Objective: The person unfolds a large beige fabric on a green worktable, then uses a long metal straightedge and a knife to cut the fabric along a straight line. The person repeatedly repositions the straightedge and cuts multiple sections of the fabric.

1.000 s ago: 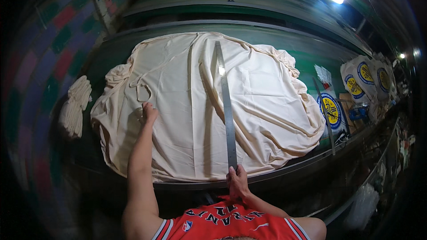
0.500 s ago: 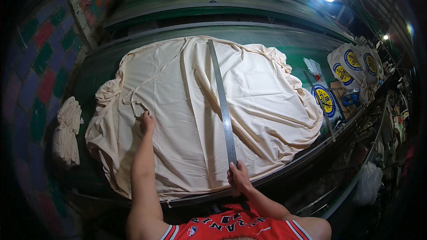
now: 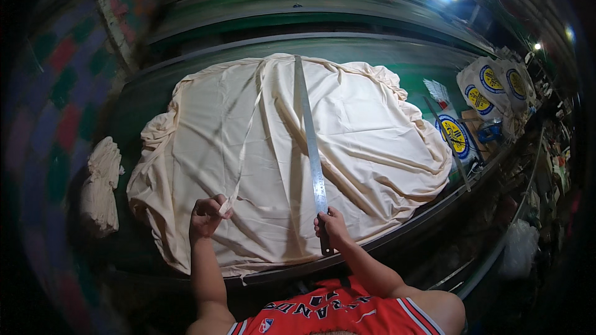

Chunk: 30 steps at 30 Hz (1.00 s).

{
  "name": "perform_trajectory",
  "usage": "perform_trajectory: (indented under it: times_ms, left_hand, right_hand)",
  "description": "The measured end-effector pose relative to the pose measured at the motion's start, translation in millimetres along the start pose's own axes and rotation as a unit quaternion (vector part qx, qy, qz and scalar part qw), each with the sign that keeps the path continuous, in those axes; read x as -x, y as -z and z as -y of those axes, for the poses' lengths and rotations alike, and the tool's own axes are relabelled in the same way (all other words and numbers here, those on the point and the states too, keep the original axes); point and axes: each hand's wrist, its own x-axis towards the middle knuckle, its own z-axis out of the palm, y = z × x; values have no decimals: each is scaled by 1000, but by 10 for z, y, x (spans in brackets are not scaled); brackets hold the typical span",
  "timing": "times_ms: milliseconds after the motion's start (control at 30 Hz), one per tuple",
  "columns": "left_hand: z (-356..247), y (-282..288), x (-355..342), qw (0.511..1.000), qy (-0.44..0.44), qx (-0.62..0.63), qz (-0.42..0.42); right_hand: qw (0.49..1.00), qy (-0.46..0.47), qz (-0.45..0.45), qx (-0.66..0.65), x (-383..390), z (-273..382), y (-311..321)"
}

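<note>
A large cream cloth (image 3: 385, 142) lies rumpled over a long green table, bunched along its left and right edges. Down its middle runs a long metal ruler (image 3: 308, 124), its near end by the table's front edge. My right hand (image 3: 333, 228) is closed round the ruler close to that end. Over the cloth's near left part, my left hand (image 3: 208, 217) pinches the end of a narrow cream fabric strip (image 3: 244, 149). From there the strip stretches up toward the cloth's far edge.
A folded stack of cream cloth (image 3: 101, 186) sits at the far left, beside a painted brick wall (image 3: 65, 87). To the right lie a thin dark bar (image 3: 456, 158), printed white bags (image 3: 487, 90) and a blue object (image 3: 490, 130). A clear plastic bag (image 3: 520, 248) is lower right.
My left hand has drawn back toward me, pulling the strip from a loose curl into a nearly straight line. My right hand has shifted slightly, still on the ruler.
</note>
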Motion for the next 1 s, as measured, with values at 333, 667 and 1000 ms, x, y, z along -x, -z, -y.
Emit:
perform_trajectory:
  times_ms: [333,667,1000]
  left_hand:
    - [-108,-354,541,990,-36,-56,-128]
    - [19,-492,852,988,-61,17,-144]
    - [259,-527,710,969,-58,-27,-240]
  right_hand:
    - [1000,1,16,0,409,7,-29]
    - [996,76,27,35,-243,-68,129]
    - [982,150,25,110,-971,246,289]
